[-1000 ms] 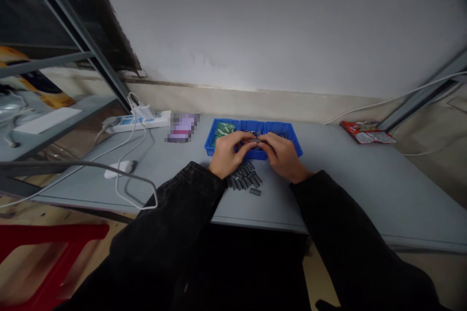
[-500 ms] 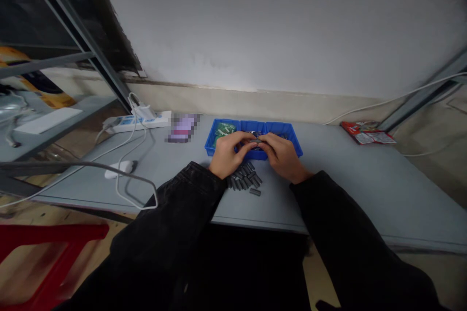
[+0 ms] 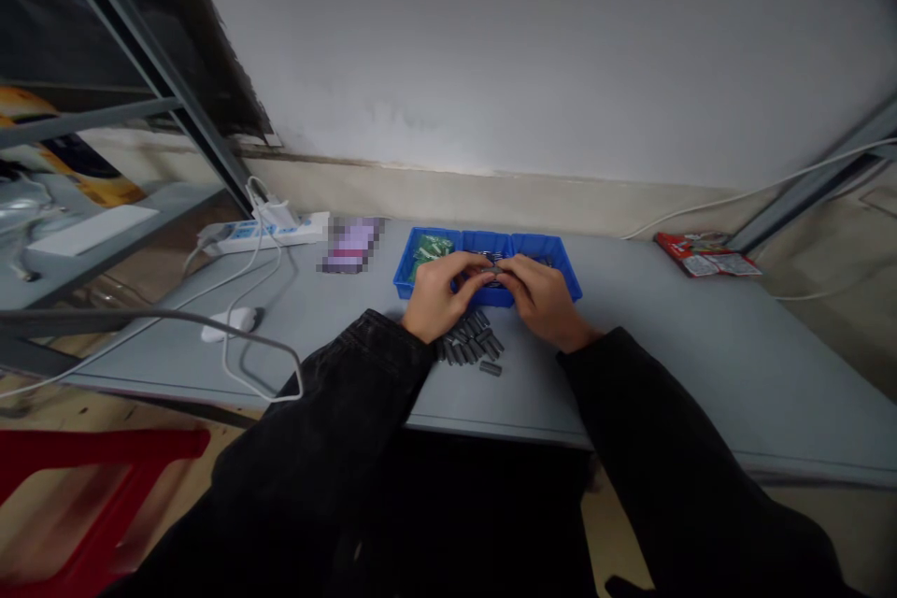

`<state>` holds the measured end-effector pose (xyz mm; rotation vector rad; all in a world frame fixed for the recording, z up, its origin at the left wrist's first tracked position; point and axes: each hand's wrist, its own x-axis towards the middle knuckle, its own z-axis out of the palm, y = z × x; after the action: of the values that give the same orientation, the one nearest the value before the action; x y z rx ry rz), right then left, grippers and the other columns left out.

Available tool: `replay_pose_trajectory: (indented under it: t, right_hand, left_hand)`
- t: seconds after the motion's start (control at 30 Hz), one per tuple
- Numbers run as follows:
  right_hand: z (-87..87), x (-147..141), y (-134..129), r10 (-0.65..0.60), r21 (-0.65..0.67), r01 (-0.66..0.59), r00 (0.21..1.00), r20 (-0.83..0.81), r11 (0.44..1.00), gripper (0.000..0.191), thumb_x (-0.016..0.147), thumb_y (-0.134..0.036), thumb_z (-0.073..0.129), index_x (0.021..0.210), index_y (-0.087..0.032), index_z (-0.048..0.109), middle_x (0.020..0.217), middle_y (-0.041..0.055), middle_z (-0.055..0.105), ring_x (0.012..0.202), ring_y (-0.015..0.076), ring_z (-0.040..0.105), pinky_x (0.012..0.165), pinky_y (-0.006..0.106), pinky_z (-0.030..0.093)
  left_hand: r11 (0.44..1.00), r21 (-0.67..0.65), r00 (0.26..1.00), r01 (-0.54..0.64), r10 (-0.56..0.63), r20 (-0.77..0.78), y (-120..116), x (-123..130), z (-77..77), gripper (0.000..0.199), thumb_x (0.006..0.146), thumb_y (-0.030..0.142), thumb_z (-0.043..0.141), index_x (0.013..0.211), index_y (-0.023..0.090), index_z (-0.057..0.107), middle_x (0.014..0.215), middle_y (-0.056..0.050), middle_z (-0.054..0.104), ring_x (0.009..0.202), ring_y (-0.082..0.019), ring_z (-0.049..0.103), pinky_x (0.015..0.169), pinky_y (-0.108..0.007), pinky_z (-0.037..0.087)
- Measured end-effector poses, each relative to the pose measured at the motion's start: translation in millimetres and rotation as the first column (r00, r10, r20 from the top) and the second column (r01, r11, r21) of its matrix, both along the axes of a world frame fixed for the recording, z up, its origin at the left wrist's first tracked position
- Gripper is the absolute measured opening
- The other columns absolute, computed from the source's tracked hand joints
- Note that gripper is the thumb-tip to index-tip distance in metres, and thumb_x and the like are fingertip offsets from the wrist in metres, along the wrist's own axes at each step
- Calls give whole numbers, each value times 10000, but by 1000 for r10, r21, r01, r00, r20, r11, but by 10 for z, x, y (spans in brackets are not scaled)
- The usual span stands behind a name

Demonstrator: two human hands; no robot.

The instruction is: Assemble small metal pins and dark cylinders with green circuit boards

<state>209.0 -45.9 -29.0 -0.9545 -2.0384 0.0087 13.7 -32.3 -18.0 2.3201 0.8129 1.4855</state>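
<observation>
- Our left hand (image 3: 435, 295) and our right hand (image 3: 543, 301) meet over the tray, fingertips pinched close together on a small dark piece (image 3: 493, 271), a narrow two-handed hold; the piece is too small and too covered by our fingers to make out clearly
- That piece sits just above the middle of a blue plastic tray (image 3: 448, 236) with three compartments, and our hands cover most of the tray's front edge
- The left compartment holds green parts (image 3: 429, 250); the right one holds dark parts (image 3: 541, 261), and we cannot count them from here
- Just in front of the tray, a pile of dark grey cylinders (image 3: 466, 341) lies loose on the table, close under our left wrist
- One dark grey cylinder (image 3: 491, 369) lies apart, just in front of the pile
- As things lie, plenty of cylinders remain out on the table, while some parts are in the tray; how many are done, we cannot tell
- Our black sleeves (image 3: 329, 402) reach in from the front edge of the grey table (image 3: 701, 346)
- Farther left lie a white power strip (image 3: 266, 235), a blurred purple packet (image 3: 350, 246) and a white plug (image 3: 231, 323) with its cable; a red packet (image 3: 706, 254) lies at the far right corner
</observation>
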Motion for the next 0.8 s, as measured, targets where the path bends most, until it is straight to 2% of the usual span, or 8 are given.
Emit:
replay_pose_trajectory:
  t: [0.8]
  right_hand:
    - [-11,5,-5,-2,-11,2,1000,14,1000,222,1030,-302,438,1090,-210,630,1030,67,703,945,206,658,817,349,510]
  left_hand:
    - [1000,2,1000,-11,11,-1,4,4,-8,166,932,291,650,1018,159,702,922,-47,746,779,-122,691,694,-240,568]
